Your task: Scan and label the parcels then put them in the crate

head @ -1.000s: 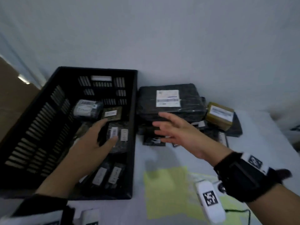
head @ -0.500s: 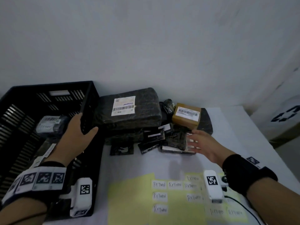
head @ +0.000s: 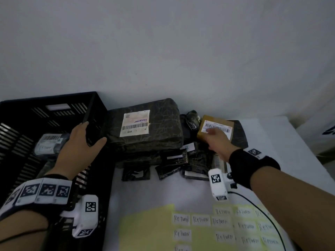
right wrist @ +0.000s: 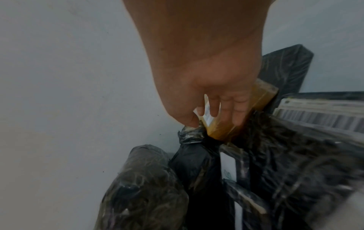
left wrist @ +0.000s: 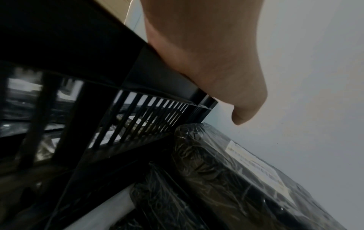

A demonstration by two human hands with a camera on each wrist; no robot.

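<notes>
Reaching further since half a second ago, the right hand (head: 215,140) is now closing its grip over the brown parcel (right wrist: 242,118) atop the black parcels. Left hand (head: 79,142) is still gripping the crate (head: 54,100) rim, thumb outside.
</notes>
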